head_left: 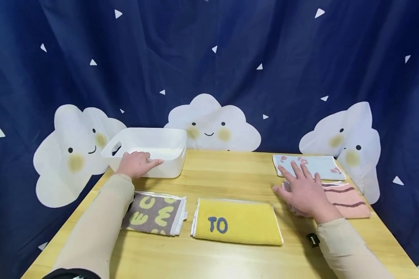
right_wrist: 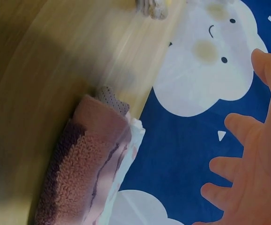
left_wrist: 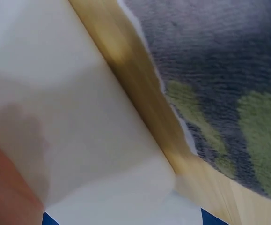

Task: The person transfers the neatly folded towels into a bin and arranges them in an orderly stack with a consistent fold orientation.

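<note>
My left hand (head_left: 135, 164) grips the near rim of a white plastic bin (head_left: 171, 168), fingers over the edge and thumb pointing right. In the left wrist view the bin's smooth wall (left_wrist: 79, 117) fills the left side, next to a grey-brown towel (left_wrist: 196, 61) with yellow-green letters. My right hand (head_left: 305, 193) has its fingers spread over a folded pink towel (head_left: 349, 199) with dark wavy stripes. Its fingertips overlap a light blue towel (head_left: 321, 164) with pink prints behind. In the right wrist view the spread fingers (right_wrist: 243, 129) hold nothing.
A folded yellow towel (head_left: 244, 223) marked "TO" lies at the middle front, right of the grey-brown towel (head_left: 153, 215). The wooden table (head_left: 230, 174) ends at a dark blue curtain (head_left: 209, 69) with smiling clouds and white triangles.
</note>
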`<move>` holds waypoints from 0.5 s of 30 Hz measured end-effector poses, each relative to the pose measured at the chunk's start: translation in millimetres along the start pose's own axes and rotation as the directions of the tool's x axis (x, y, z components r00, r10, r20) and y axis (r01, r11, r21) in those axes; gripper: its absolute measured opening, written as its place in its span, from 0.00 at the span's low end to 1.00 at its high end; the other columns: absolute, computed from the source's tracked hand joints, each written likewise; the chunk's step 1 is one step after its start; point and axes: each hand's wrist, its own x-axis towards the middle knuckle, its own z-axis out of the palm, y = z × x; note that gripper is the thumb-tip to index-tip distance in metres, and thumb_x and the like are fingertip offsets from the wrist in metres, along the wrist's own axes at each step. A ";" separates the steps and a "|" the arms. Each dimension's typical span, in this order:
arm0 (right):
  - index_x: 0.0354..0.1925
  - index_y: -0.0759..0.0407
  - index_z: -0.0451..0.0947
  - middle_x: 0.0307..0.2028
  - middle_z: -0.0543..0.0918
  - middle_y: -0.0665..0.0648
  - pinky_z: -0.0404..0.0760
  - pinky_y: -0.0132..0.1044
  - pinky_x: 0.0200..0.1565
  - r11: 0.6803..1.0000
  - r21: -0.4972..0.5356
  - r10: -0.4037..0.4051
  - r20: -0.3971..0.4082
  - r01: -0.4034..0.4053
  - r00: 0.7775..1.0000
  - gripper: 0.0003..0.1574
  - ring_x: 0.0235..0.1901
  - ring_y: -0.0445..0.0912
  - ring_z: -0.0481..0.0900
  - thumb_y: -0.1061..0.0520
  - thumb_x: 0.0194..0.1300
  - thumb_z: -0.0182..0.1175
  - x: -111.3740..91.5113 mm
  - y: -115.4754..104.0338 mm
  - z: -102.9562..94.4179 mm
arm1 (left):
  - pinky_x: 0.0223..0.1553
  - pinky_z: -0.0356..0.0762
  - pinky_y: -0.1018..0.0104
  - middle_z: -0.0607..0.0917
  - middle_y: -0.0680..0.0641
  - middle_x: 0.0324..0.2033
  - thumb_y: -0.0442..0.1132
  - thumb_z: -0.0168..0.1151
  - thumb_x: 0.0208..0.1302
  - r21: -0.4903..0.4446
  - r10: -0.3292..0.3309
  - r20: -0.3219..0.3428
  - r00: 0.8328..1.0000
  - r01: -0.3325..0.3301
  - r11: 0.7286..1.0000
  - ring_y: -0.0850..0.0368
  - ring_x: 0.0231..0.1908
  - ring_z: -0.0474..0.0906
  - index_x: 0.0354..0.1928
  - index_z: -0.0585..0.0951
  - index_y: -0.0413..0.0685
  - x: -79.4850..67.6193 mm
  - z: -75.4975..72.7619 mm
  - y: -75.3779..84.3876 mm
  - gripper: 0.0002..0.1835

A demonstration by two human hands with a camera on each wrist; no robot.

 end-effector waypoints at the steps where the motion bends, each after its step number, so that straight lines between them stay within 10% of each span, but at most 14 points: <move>1: 0.79 0.49 0.57 0.77 0.50 0.72 0.42 0.81 0.60 1.000 -0.001 0.000 -0.004 0.000 1.000 0.54 0.74 0.72 0.40 0.20 0.69 0.43 0.7 -0.2 -0.7 | 0.55 0.64 0.30 0.82 0.33 0.56 0.82 0.33 0.63 -0.003 0.002 0.002 1.000 -0.002 1.000 0.34 0.56 0.76 0.61 0.79 0.33 0.4 -2.5 0.6 0.58; 15: 0.79 0.50 0.56 0.77 0.50 0.72 0.41 0.81 0.60 0.999 0.031 -0.004 0.006 0.004 1.000 0.55 0.74 0.72 0.40 0.20 0.68 0.44 -0.2 -3.0 -4.1 | 0.57 0.63 0.30 0.82 0.34 0.57 0.81 0.34 0.64 -0.019 0.012 0.054 0.998 -0.011 1.000 0.34 0.57 0.76 0.62 0.78 0.34 0.9 -6.1 6.3 0.56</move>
